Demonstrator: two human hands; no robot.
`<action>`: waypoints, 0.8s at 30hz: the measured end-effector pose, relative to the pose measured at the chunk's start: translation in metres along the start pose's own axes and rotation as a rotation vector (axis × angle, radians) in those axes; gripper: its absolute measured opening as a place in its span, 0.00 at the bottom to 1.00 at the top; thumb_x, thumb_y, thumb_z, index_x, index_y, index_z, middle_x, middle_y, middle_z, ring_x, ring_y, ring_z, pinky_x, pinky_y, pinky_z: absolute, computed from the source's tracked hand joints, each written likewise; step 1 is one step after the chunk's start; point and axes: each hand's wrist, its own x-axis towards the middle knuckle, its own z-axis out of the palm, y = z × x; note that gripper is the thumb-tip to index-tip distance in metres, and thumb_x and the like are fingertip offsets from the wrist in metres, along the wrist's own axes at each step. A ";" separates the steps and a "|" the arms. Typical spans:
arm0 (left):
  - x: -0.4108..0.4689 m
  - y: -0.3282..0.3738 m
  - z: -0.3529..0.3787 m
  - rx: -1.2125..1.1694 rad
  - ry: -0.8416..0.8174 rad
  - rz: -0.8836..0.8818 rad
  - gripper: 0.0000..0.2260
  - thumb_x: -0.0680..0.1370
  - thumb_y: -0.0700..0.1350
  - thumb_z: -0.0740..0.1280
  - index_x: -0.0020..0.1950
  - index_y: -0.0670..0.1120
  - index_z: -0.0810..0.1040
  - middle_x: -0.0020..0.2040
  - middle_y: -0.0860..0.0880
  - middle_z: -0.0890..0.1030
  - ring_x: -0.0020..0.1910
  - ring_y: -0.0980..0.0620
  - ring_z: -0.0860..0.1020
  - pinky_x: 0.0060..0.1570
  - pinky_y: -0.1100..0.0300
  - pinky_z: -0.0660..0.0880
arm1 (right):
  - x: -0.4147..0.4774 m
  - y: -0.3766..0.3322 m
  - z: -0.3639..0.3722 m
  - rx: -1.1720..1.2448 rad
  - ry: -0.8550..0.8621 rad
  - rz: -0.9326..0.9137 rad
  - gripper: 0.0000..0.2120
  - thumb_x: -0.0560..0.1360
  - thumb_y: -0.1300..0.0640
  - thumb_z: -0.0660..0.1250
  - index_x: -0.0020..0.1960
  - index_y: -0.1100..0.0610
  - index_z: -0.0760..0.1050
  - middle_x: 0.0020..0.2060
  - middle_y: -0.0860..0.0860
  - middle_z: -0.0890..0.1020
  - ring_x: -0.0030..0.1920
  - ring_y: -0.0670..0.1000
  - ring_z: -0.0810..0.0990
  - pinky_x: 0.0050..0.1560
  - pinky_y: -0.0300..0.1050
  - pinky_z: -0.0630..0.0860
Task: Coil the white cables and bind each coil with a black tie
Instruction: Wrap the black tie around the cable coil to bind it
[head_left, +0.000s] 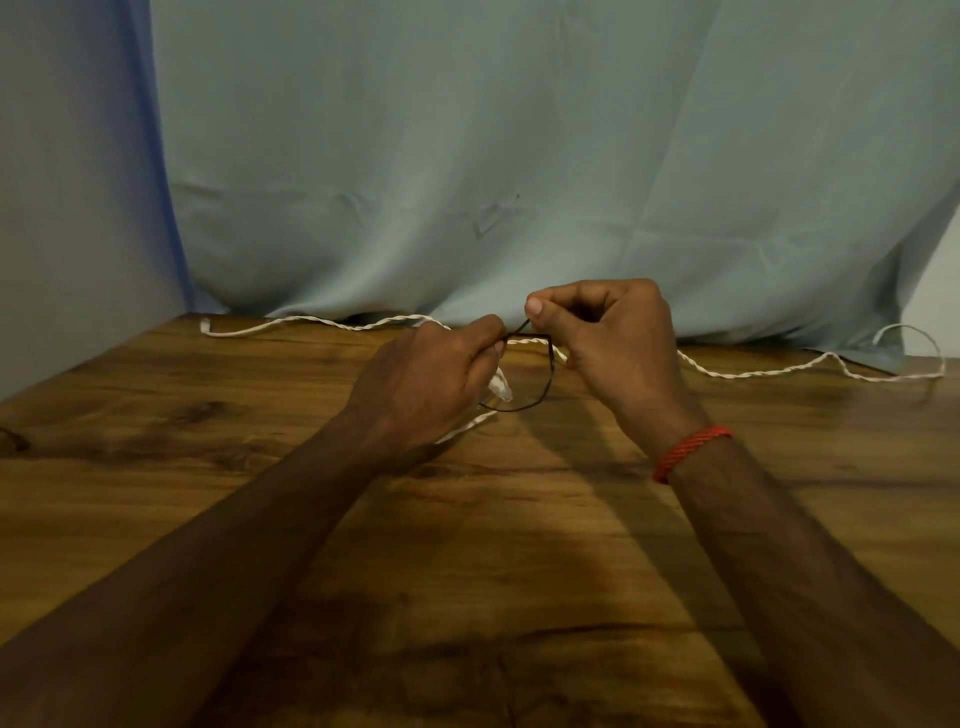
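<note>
At the far left a plain grey-blue wall (72, 208) meets a pale green cloth (467, 156) that hangs behind the wooden counter (208, 415) and fills most of the background.

The white cable (291, 323), a twisted strand, starts with a small end piece near the counter's far left corner. It runs in loose waves along the back edge towards the middle, lying flat on the wood.

The left hand (431, 379) comes in from the lower left and sits just above the counter, its back to the camera and its fingers curled. It grips a bunched white lump of cable that shows at its fingertips, and a further white strand trails out below the palm onto the wood. Whether that lump joins the long run cannot be told. The same hand's fingertips also pinch one part of the black tie (549, 369).

The tie is thin and forms an open loop between the two hands. It runs right from the left fingertips, bends down, then curves back under the white lump. A short stretch of twisted cable crosses the gap between the hands, just beside the tie's upper edge.

The right hand (613, 332) is closed, with thumb and forefinger pinching the tie's upper end and the other fingers tucked in. A red braided wristband (693, 452) circles that wrist.

Beyond the right hand the cable continues along the back edge and ends in a raised loop by the counter's far right corner.
</note>
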 end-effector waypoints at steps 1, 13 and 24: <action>0.000 0.000 0.000 0.009 0.001 0.003 0.12 0.83 0.55 0.52 0.54 0.54 0.74 0.36 0.49 0.79 0.33 0.47 0.76 0.32 0.49 0.73 | 0.000 0.001 0.000 -0.008 0.008 0.006 0.04 0.73 0.56 0.76 0.48 0.54 0.86 0.38 0.45 0.87 0.41 0.42 0.85 0.48 0.42 0.83; -0.001 0.003 -0.003 0.034 0.023 0.029 0.12 0.82 0.53 0.54 0.53 0.52 0.75 0.35 0.49 0.78 0.33 0.44 0.76 0.32 0.50 0.72 | 0.000 0.000 0.000 -0.005 -0.037 0.146 0.04 0.73 0.55 0.76 0.44 0.55 0.86 0.37 0.48 0.87 0.38 0.45 0.85 0.38 0.38 0.79; 0.000 0.005 0.001 -0.124 0.028 -0.032 0.09 0.83 0.50 0.56 0.50 0.52 0.75 0.33 0.50 0.77 0.30 0.48 0.75 0.33 0.47 0.72 | -0.004 -0.005 0.001 0.230 -0.183 0.218 0.06 0.73 0.58 0.75 0.46 0.60 0.86 0.37 0.57 0.86 0.35 0.49 0.82 0.37 0.42 0.80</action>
